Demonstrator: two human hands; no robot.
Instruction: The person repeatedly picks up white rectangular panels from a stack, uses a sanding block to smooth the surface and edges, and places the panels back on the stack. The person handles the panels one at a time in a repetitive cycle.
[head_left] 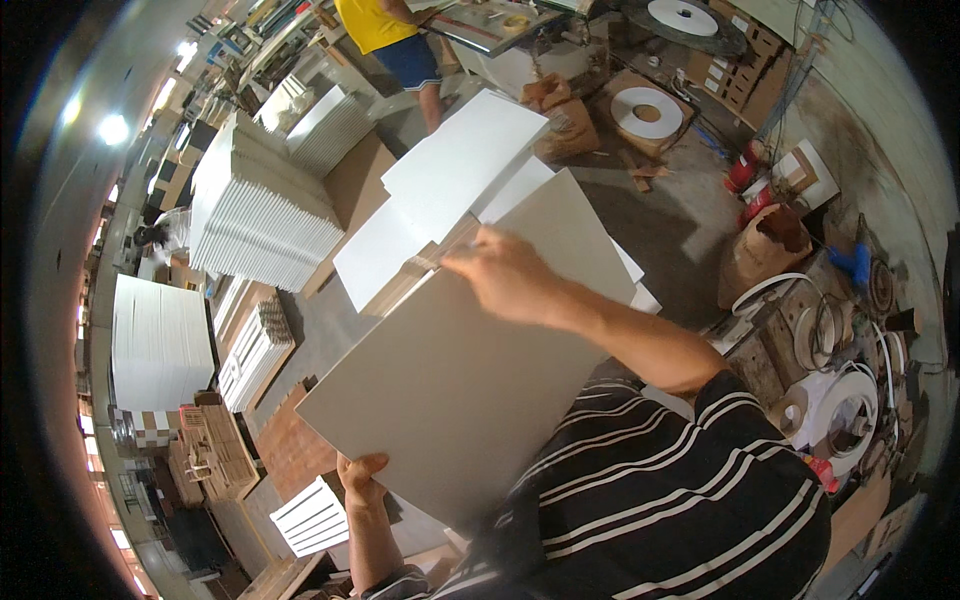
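Grey panel (pixel 450 390) sits tilted in front of the torso, between the two hands. Left hand (pixel 362 480) is below it at the lower-left edge, thumb on the face, pinching the board. Right hand (pixel 500 275) is at the far edge, fingers curled, motion-blurred; can't tell if it grips the edge or a thin tan piece (pixel 425 262) there. Risk, my judgement: the panel could swing or slip, since only the left pinch clearly holds it; a hard push from the right hand could tip it or chip the edge. White panels (pixel 430 190) lie overlapping just beyond and could get knocked or scuffed if it drops. Farther out: tall panel stack (pixel 265 215) to the left, white roll (pixel 647 112) ahead right, co-worker in a yellow top (pixel 375 22) well apart.
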